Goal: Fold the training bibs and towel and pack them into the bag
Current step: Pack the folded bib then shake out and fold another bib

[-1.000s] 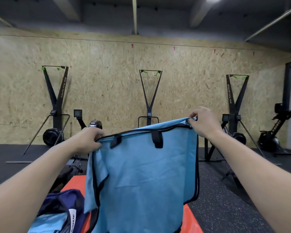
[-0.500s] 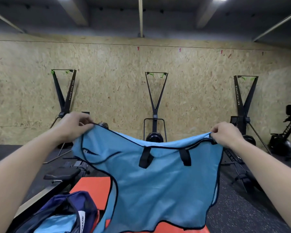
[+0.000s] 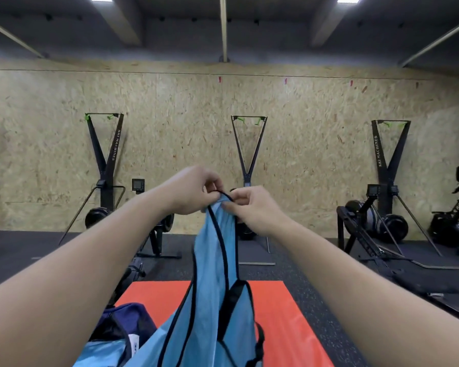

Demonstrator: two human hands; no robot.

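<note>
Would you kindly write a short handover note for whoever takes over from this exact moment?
Left hand and right hand meet in front, both pinching the top edge of the blue bib, which hangs doubled lengthwise over the orange mat.
The navy bag sits open at lower left with light blue fabric already inside.
Done: first fold of this bib.
Left: finish folding and pack it. No towel or other loose bibs in view.
</note>
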